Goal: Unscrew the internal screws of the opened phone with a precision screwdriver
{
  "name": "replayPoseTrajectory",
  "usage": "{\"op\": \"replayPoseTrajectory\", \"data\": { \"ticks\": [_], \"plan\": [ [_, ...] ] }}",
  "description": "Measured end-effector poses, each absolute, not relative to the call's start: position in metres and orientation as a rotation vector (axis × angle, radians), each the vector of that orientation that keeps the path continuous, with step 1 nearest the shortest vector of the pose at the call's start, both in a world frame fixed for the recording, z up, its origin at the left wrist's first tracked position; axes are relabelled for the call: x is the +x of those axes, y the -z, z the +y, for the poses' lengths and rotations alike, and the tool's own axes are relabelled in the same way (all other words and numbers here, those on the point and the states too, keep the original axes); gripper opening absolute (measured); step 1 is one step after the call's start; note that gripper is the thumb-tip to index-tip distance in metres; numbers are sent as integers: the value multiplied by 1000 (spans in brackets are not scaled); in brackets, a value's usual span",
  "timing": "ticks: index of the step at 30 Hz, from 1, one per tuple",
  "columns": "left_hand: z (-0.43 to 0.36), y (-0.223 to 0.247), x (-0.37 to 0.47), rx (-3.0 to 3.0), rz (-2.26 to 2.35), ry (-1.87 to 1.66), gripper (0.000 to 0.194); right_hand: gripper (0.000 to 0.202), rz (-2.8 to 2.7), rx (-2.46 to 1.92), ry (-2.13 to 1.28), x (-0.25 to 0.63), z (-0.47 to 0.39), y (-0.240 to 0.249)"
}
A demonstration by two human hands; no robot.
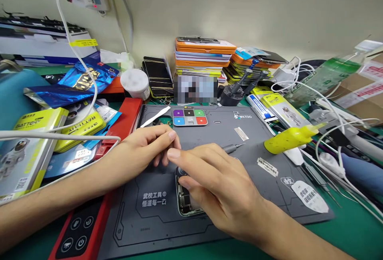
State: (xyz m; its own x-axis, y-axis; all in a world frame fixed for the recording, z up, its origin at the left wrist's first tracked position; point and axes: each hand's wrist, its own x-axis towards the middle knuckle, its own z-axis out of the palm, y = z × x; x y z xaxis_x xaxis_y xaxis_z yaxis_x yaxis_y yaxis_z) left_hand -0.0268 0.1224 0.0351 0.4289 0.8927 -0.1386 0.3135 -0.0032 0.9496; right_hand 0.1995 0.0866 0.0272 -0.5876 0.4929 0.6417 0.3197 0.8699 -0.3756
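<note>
An opened phone (186,201) lies on the grey work mat (179,232), its inner parts bare. Over it, my right hand (221,184) covers the upper and right side. Its thumb and index finger bend around a small dark round piece (180,171) that I cannot make out. Beyond the knuckles juts the pointed end of a grey screwdriver (233,147); whether the hand holds it is hidden. My left hand (154,144) is beside the right fingertips, above the mat. Its fingers curl inward with the thumb laid along them, and what they hold, if anything, is hidden.
A red device with buttons (77,228) borders the mat at left, near battery boxes (32,152). A razor blade (267,167) and yellow bottle (287,139) are at right. Behind stand a screwdriver holder (235,92), a phone screen (196,90) and stacked cases (205,48).
</note>
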Motion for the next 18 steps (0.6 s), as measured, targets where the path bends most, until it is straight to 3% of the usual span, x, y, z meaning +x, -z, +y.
{"op": "replayPoseTrajectory", "data": {
  "ticks": [18],
  "plan": [
    [123,-39,-23,1560,1052,-679,42,59,-2262,-581,-333,199,87,-22]
  ]
}}
